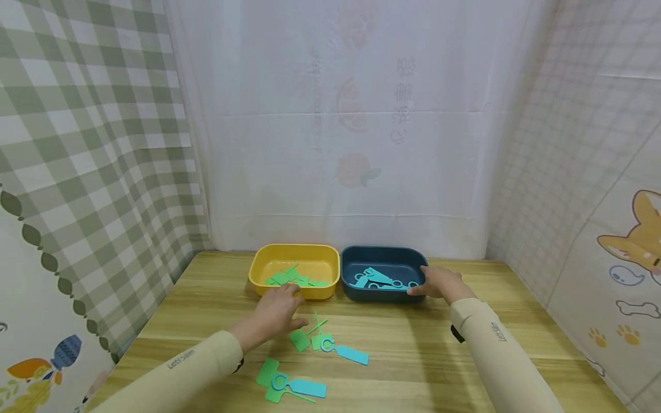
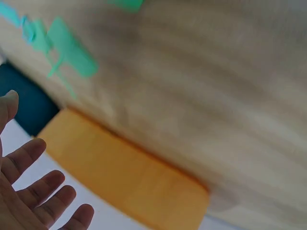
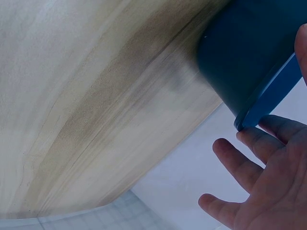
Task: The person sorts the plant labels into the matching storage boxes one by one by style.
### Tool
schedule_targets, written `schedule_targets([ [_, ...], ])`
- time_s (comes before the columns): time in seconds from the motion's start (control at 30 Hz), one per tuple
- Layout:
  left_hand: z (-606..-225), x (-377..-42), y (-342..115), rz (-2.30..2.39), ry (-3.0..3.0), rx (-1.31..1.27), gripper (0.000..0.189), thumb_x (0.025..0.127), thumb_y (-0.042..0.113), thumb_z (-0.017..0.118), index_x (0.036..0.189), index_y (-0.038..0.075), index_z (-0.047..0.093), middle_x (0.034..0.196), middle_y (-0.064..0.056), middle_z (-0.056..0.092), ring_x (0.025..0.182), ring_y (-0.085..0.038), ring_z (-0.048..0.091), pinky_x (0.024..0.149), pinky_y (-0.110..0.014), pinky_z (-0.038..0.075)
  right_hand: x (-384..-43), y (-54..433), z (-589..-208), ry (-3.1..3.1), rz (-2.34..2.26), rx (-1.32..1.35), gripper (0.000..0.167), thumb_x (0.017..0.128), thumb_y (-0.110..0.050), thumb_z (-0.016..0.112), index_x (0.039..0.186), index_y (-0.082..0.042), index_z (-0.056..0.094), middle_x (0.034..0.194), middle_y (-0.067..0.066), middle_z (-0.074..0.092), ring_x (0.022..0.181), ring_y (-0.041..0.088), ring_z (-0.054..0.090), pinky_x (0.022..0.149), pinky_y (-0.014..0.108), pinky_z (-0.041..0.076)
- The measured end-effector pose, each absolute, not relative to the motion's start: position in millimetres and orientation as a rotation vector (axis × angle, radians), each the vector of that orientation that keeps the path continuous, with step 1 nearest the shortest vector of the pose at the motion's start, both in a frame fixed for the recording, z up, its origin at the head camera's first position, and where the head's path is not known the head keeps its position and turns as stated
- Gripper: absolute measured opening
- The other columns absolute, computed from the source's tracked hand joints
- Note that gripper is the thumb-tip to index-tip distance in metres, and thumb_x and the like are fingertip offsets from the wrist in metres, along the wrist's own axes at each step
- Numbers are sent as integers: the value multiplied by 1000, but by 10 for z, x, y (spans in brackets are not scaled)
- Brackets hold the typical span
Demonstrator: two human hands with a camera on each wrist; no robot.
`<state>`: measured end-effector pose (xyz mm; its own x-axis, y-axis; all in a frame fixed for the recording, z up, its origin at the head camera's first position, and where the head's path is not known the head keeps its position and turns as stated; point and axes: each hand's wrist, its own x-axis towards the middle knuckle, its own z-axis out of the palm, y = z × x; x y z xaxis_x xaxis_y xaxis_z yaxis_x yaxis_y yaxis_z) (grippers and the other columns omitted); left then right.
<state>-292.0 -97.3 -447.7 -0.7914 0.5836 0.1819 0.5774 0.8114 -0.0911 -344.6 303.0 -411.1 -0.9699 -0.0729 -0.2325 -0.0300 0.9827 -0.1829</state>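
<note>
My left hand point(image 1: 275, 312) hovers in front of the yellow bin point(image 1: 330, 293), fingers spread and holding nothing. Below it on the table lie two green T-shaped labels with thin stems point(image 1: 299, 340) and a blue ring-ended tag point(image 1: 353, 354). Nearer the front, another blue tag point(image 1: 308, 387) overlaps green labels point(image 1: 267, 370). At the right end of the dark blue bin point(image 1: 384, 296) is my right hand point(image 1: 439, 282), with spread fingers right at the rim in the right wrist view. Green labels point(image 1: 281, 278) lie inside the yellow bin; blue tags point(image 1: 379, 276) fill part of the dark one.
The two bins stand side by side at the back of the wooden table point(image 1: 392, 367). A white curtain point(image 1: 289, 172) hangs behind them. Green checked cloth point(image 1: 119, 126) borders the left side, and a printed cloth point(image 1: 578, 229) the right.
</note>
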Motion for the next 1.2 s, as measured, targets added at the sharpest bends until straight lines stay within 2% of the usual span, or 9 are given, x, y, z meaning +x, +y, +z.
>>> schedule_targets([
  [0.13,-4611,-2848,-979,81,-2827,-936,53,82,58,73,110,13,73,115,-8,61,108,-27,57,82,-46,51,-3437,3025,-4105,2888,-263,-83,96,87,-52,71,145,15,33,144,38,37,131,58,35,99,80,21],
  [0.33,-4750,-2797,-1008,147,-2839,-922,57,76,70,71,93,15,70,110,-6,60,103,-26,58,78,-44,51,-3433,3015,-4089,2892,-261,-86,96,87,-52,71,145,15,34,144,38,38,131,58,36,99,79,22],
  [0.47,-4804,-2779,-1007,146,-2871,-924,68,73,73,70,101,11,72,115,-11,60,109,-30,57,84,-52,50,-3435,3017,-4090,2891,-265,-82,96,87,-52,72,145,15,34,144,39,38,130,58,37,99,79,22],
  [0.57,-4828,-2769,-999,155,-2883,-925,71,72,73,72,103,9,72,114,-10,60,108,-30,58,85,-55,49,-3435,3018,-4092,2891,-269,-82,96,87,-52,71,145,15,34,143,39,38,130,57,37,99,79,22],
  [0.73,-4845,-2781,-1010,167,-2887,-919,60,76,68,73,94,11,73,112,-9,61,105,-28,59,85,-54,50,-3426,3017,-4083,2884,-270,-81,97,87,-53,71,145,15,33,143,39,38,131,57,37,100,78,23],
  [0.9,-4842,-2796,-1046,131,-2903,-910,50,81,57,75,95,9,74,116,-12,61,108,-31,59,88,-56,50,-3418,3014,-4073,2879,-278,-86,97,87,-53,71,146,15,32,144,39,37,131,57,36,100,78,22],
  [0.97,-4840,-2798,-1058,123,-2899,-909,46,81,54,76,93,10,74,113,-12,61,106,-31,59,87,-55,50,-3418,3014,-4074,2880,-282,-90,97,88,-52,71,146,15,32,144,39,37,131,57,36,100,78,22],
  [1.2,-4854,-2815,-1069,124,-2906,-877,48,81,58,74,83,11,71,106,-9,60,103,-30,59,85,-54,50,-3424,3021,-4081,2884,-275,-89,98,87,-53,71,146,15,32,144,39,38,131,57,37,100,78,23],
])
